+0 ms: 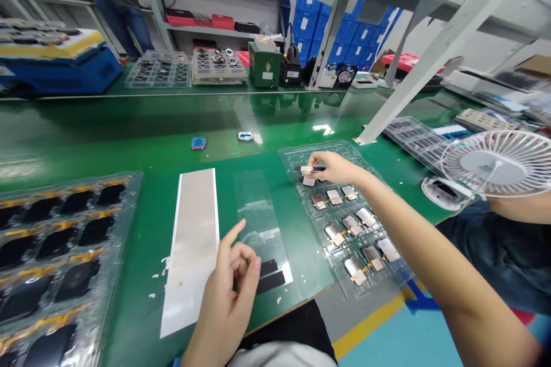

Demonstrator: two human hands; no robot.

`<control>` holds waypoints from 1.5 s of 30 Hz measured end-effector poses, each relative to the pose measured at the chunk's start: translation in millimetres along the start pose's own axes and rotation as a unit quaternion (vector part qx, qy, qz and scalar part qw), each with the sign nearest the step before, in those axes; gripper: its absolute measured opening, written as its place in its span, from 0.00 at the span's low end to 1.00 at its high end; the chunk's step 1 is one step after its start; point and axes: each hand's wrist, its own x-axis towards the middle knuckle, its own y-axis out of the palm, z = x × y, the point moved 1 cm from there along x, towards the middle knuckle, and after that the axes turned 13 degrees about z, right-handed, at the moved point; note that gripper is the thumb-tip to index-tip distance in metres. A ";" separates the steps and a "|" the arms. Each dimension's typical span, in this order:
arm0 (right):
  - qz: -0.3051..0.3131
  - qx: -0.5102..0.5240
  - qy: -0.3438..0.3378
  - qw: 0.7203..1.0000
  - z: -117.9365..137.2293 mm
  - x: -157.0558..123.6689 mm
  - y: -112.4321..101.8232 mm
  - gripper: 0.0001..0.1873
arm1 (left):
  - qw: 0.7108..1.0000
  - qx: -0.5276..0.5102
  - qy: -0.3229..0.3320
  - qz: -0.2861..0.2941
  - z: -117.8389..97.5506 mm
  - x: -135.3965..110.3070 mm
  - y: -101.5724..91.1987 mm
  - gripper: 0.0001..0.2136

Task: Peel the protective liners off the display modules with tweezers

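My right hand (329, 166) pinches a thin black-and-white tool (307, 170) over the far left part of a clear plastic tray (321, 221). Several silvery rectangular parts (353, 225) with small yellow tabs sit in that tray's pockets. Just under the tool is a pale part, partly covered by the fingers. Nothing is in my left hand (235, 287); its index finger points forward while the others curl loosely. It hovers between a long white-edged strip (196, 229) and a clear film sheet (258, 212) with black pieces (271, 278) at its near end.
A tray of black screens (80, 232) with orange flex cables lies at left. Two small watch-like cases (198, 143) rest farther back. At right are a white fan (499, 166) and a seated person; a slanted white post (426, 63) rises behind the tray.
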 end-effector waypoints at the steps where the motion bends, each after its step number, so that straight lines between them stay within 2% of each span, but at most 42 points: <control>1: -0.014 0.021 -0.004 1.000 7.3 -7.9 2.8 0.10 | 1.000 -0.002 0.008 -0.003 0.7 0.4 -0.2 0.22; 4: -0.046 0.089 -0.024 0.995 40.0 -38.5 25.9 0.11 | 1.000 -0.016 0.026 -0.001 0.2 2.4 -1.8 0.22; 7: -0.080 0.172 -0.036 0.981 83.5 -68.3 68.5 0.13 | 0.997 -0.058 0.032 0.039 -5.0 5.2 -3.6 0.21; 8: -0.106 0.261 -0.024 0.959 97.3 -75.6 84.6 0.13 | 0.995 -0.078 0.033 0.056 -7.1 5.9 -4.1 0.20; 10: -0.095 0.393 -0.009 0.914 121.2 -84.1 116.1 0.18 | 0.989 -0.119 0.039 0.078 -10.3 6.5 -5.1 0.14; 12: -0.068 0.479 -0.012 0.875 135.3 -86.0 141.0 0.20 | 0.986 -0.142 0.049 0.072 -11.1 5.5 -7.7 0.08; 13: -0.066 0.495 -0.018 0.866 137.5 -85.7 149.8 0.21 | 0.987 -0.138 0.054 0.064 -10.5 4.4 -9.7 0.08; 15: -0.089 0.483 -0.045 0.870 132.4 -85.2 160.5 0.18 | 0.992 -0.094 0.058 0.057 -7.8 1.4 -15.2 0.06; 17: -0.134 0.453 -0.082 0.878 119.0 -87.1 165.0 0.17 | 0.996 -0.009 0.056 0.067 -4.4 -2.2 -21.1 0.06; 19: -0.176 0.418 -0.104 0.885 104.0 -91.5 167.1 0.21 | 0.990 0.093 0.058 0.088 -1.4 -5.7 -25.3 0.06; 22: -0.229 0.325 -0.073 0.915 89.1 -99.2 170.9 0.20 | 0.966 0.207 0.082 0.134 0.7 -9.2 -26.1 0.06; 24: -0.240 0.288 -0.045 0.926 86.0 -102.8 174.5 0.17 | 0.954 0.236 0.089 0.163 1.2 -9.8 -24.1 0.06; 28: -0.241 0.330 -0.038 0.912 86.5 -106.1 181.1 0.07 | 0.951 0.246 0.064 0.178 2.3 -8.4 -20.5 0.07; 39: -0.231 0.382 -0.005 0.895 87.0 -108.0 183.7 0.12 | 0.955 0.228 0.043 0.182 5.5 -6.2 -16.6 0.06; 45: -0.248 0.401 -0.004 0.882 87.1 -106.4 185.2 0.12 | 0.955 0.229 0.045 0.183 4.5 -5.9 -16.6 0.06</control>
